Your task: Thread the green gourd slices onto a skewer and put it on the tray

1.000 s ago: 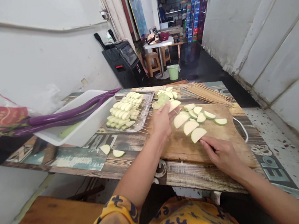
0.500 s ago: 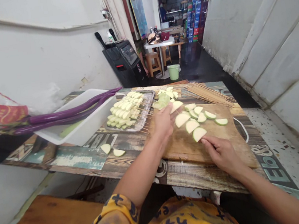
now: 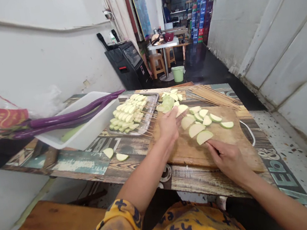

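Note:
Over a wooden cutting board (image 3: 226, 154), my left hand (image 3: 169, 125) pinches a pale half-round slice (image 3: 181, 109) with green skin. My right hand (image 3: 227, 156) is closed at the near end of a row of similar slices (image 3: 204, 137), its fingertips at the lowest one; any skewer through them is hidden. Loose slices (image 3: 215, 118) lie on the board's far part. Left of my left hand, a metal tray (image 3: 155, 100) holds stacked skewered slices (image 3: 128, 112). More slices (image 3: 174, 95) are heaped beyond the board.
Bamboo skewers (image 3: 216, 97) lie at the table's far right. A white bin (image 3: 88, 133) with long purple eggplants (image 3: 69, 116) stands at left, beside a plastic bag (image 3: 3, 116). Two slices (image 3: 115, 154) rest on the near table. A black speaker (image 3: 128, 65) stands beyond.
The row of slices between my hands has tilted and shifted slightly. My right hand has moved a little to the left. My left hand has hardly moved.

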### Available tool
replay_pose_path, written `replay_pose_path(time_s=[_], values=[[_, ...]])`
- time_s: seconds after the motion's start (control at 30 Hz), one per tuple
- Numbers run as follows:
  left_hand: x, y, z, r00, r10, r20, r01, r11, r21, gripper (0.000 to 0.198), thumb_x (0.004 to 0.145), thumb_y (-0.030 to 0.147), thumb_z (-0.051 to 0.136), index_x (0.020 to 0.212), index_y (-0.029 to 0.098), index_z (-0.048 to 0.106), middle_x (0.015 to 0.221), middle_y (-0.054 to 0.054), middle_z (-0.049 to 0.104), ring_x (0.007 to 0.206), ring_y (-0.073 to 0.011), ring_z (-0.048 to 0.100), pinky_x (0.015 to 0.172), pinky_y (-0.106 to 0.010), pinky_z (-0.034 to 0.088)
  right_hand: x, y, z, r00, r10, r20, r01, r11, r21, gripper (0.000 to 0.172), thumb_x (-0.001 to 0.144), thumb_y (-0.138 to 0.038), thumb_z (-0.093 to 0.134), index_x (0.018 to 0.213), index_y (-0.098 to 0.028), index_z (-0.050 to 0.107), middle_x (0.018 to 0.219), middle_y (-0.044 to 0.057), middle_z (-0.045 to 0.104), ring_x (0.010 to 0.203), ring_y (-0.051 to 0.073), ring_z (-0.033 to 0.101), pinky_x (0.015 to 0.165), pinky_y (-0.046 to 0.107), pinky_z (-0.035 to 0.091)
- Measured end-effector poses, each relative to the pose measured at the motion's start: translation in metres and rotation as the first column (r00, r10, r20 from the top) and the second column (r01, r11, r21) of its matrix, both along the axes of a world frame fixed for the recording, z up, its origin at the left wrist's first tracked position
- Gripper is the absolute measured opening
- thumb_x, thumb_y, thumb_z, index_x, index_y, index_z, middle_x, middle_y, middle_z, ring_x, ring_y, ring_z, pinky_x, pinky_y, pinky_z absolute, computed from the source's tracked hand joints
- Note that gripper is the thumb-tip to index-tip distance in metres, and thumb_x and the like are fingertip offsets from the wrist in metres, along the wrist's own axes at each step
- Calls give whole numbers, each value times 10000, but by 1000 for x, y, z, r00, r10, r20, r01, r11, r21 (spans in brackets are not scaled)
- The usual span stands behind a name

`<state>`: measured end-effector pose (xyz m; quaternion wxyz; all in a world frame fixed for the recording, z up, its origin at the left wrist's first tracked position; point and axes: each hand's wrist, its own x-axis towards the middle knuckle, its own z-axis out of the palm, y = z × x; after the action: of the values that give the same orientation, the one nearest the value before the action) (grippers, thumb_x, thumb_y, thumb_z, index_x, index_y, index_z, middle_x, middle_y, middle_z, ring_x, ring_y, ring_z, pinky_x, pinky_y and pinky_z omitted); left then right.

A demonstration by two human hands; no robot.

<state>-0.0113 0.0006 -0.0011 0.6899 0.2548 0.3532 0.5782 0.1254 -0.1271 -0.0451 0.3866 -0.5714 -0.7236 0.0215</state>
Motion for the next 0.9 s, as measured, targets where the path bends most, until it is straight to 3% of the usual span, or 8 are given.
replay_pose_path(time_s=[0.17,0.3,0.4,0.47,0.6,0.7,0.9], values=[[2,0,-1,1000,0,24,0,1000,5,120,723,194,632,788,93,629,777,-99,690,867,-206,663,800,-302,516,1,1,4,993,34,-113,-46,993,-110,241,878,-260,419,833,-146,627,655,37,622,555,137,551,540,237,400],[2,2,-2,1000,0,31,0,1000,-5,117,727,179,619,796,86,636,757,-101,690,862,-209,663,805,-307,514,2,2,15,952,37,-304,-133,944,-303,294,885,-335,393,778,-154,600,517,-24,469,461,109,434,448,218,337],[2,2,-2,1000,-9,26,9,1000,-9,123,741,176,599,813,84,638,744,-95,690,853,-203,665,798,-303,518,2,2,19,937,-2,-348,-139,914,-381,314,882,-360,389,778,-155,603,479,-44,406,422,99,379,410,211,299],[2,1,-1,1000,-8,22,8,1000,-12,118,751,168,583,813,84,636,727,-90,689,851,-197,665,794,-300,520,1,2,18,945,0,-326,-119,931,-345,307,882,-351,394,790,-154,610,505,-30,460,449,106,423,434,213,329],[3,0,0,1000,1,26,-1,1000,0,99,756,157,572,795,88,630,722,-88,688,853,-198,665,804,-309,518,-2,0,8,989,23,-146,-45,988,-148,257,880,-286,417,805,-157,626,670,35,628,581,143,557,554,237,409],[3,-1,-1,1000,-1,30,1,1000,12,97,751,167,586,790,90,630,742,-87,689,859,-199,664,817,-314,513,-3,-2,3,1000,5,-10,-6,999,-38,242,882,-252,417,814,-157,629,698,53,655,583,147,576,561,243,413],[4,1,-5,1000,-12,29,12,1000,11,153,694,205,653,789,87,636,748,-94,689,842,-201,665,804,-314,511,0,-1,2,1000,16,23,-16,1000,-2,229,884,-230,418,831,-150,626,692,53,661,553,138,573,544,238,411]])
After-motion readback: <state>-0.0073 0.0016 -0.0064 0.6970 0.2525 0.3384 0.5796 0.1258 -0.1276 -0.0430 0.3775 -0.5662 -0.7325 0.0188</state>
